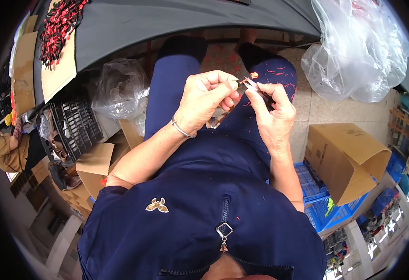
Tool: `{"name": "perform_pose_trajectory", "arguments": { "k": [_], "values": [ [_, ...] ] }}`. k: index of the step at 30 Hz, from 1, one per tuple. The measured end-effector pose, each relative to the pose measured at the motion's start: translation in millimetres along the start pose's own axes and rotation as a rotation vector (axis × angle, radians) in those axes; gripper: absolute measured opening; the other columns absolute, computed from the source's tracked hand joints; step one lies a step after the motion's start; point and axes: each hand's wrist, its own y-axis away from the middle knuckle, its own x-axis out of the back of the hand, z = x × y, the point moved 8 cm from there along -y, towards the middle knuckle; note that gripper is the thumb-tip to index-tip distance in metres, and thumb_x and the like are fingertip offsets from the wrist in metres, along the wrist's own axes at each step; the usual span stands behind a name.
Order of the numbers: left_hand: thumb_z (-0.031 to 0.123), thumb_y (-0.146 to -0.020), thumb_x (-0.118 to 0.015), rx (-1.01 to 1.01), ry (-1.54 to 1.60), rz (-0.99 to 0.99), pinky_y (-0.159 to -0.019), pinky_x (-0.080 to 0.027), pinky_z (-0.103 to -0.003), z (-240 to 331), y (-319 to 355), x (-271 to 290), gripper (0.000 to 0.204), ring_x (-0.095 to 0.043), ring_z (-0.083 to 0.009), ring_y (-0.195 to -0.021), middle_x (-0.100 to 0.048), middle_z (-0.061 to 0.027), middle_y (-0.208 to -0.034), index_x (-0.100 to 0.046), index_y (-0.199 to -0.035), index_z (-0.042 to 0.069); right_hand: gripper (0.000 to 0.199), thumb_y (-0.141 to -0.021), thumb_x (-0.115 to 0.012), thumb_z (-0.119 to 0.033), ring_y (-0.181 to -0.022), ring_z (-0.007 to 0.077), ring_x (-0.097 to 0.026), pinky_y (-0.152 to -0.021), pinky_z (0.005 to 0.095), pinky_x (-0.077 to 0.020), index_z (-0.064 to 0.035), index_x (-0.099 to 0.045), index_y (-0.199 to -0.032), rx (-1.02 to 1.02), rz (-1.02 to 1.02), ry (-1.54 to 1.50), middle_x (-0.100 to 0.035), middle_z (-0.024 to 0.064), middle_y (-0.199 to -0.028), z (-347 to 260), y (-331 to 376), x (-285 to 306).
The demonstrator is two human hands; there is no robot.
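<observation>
navy short-sleeved top (pixel 195 224), winged gold emblem (pixel 157 205), dark zip (pixel 226 209), navy trousers (pixel 169 88), silver-coloured bracelet (pixel 181 130)

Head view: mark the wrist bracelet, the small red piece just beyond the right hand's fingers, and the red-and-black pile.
Wrist bracelet (pixel 183 130): head view, middle of the visible band.
Small red piece (pixel 254 75): head view, its rounded end.
Red-and-black pile (pixel 61 32): head view, middle of the heap.

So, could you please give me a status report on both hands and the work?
Left hand pinching small red piece. Right hand holding snips, blades at the piece. Loose red scraps on right trouser leg, none blocking the hands.
</observation>
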Motion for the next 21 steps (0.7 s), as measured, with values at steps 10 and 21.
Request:
{"name": "perform_pose_trajectory", "arguments": {
  "k": [10, 21],
  "values": [
    [0.016, -0.088, -0.062, 0.014, 0.016, 0.017, -0.056, -0.046, -0.017, 0.4, -5.8, -0.4, 0.014, -0.055, -0.0042, -0.059, -0.063, -0.0012, -0.073, -0.064, -0.09, 0.002, 0.016, -0.074, -0.075, -0.008, -0.066, 0.0164, -0.062, -0.06, 0.0257, -0.0481, -0.0022, -0.063, -0.083, -0.104, -0.007, -0.109, -0.065, 0.0072, -0.073, 4.4, -6.4, -0.2],
    [0.013, -0.089, -0.057, -0.368, 0.056, 0.224, -0.056, -0.046, -0.021, 95.7, -15.1, 92.8, 0.017, -0.056, -0.0088, -0.062, -0.061, -0.0059, -0.078, -0.059, -0.098, -0.001, 0.016, -0.08, -0.071, -0.005, -0.069, 0.0043, -0.056, -0.063, 0.0185, -0.0454, -0.0002, -0.061, -0.091, -0.162, -0.009, -0.208, -0.064, 0.0018, -0.078, 11.4, -26.3, -11.6]
  ]
}}
